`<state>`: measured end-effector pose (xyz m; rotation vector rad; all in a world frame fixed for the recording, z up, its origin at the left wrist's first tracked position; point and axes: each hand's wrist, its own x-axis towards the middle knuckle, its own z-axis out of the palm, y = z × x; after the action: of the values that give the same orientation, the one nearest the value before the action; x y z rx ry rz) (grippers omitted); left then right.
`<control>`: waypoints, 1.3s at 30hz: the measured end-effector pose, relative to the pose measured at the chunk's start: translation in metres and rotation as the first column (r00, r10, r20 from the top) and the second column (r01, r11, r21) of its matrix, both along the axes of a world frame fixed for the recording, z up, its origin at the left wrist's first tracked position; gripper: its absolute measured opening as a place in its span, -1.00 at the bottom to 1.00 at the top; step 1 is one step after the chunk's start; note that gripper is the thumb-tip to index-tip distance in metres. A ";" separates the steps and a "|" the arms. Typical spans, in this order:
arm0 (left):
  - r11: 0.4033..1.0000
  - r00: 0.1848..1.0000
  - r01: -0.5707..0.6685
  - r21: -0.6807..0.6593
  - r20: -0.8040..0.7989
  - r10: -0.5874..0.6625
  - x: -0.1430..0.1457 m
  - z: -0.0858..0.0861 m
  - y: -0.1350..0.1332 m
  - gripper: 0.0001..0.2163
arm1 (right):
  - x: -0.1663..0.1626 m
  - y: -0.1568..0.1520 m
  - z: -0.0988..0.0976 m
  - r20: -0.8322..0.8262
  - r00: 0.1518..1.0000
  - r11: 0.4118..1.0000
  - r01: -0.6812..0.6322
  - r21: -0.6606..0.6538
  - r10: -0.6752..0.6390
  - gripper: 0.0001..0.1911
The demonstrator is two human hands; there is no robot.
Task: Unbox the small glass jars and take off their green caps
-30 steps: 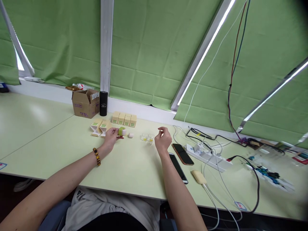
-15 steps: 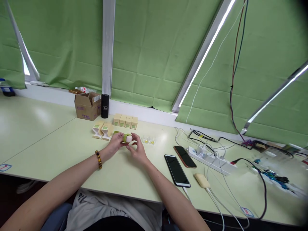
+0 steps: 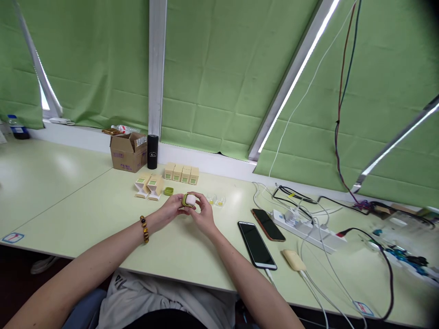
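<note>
Both my hands meet over the pale green table [image 3: 103, 214]. My left hand [image 3: 174, 207] and my right hand [image 3: 204, 211] pinch a small round green case with a white top [image 3: 190, 200] between their fingertips, just above the table. A second small green piece [image 3: 168, 191] lies on the table to the left. Behind it lie two opened cream boxes [image 3: 150, 186]. A row of several shut cream boxes [image 3: 181, 173] stands further back. Small clear pieces with yellow inside [image 3: 216, 200] lie right of my hands.
A cardboard box [image 3: 127, 152] and a black cylinder [image 3: 152, 151] stand by the window sill. Two phones [image 3: 257, 237] [image 3: 268, 224], a cream charger [image 3: 294, 260], a white power strip [image 3: 305, 226] and tangled cables lie on the right. A bottle [image 3: 16, 127] stands far left.
My right hand has come left from the clear pieces to join my left hand on the green and white case. Both hands have lifted it slightly. The view has shifted.
</note>
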<state>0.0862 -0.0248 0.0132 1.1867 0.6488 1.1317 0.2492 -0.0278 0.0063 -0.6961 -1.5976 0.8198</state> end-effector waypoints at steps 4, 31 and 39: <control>0.998 0.996 0.036 0.049 -0.082 -0.032 0.003 -0.003 0.001 -0.73 | 0.000 0.004 0.000 -0.112 0.993 0.996 -0.033 -0.082 0.023 -0.56; 0.392 0.681 -0.022 0.920 -0.274 0.679 -0.014 0.003 -0.007 -0.57 | 0.008 0.006 0.002 -0.203 0.959 0.956 -0.233 -0.176 0.197 -0.42; 0.351 0.637 0.042 0.936 -0.296 0.712 -0.015 0.007 -0.008 -0.66 | 0.010 0.012 -0.002 -0.219 0.942 0.941 -0.295 -0.168 0.256 -0.49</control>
<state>0.0708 -0.0324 0.0207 2.6360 0.9468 1.4959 0.2590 -0.0162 0.0038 -0.5166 -1.4659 1.2308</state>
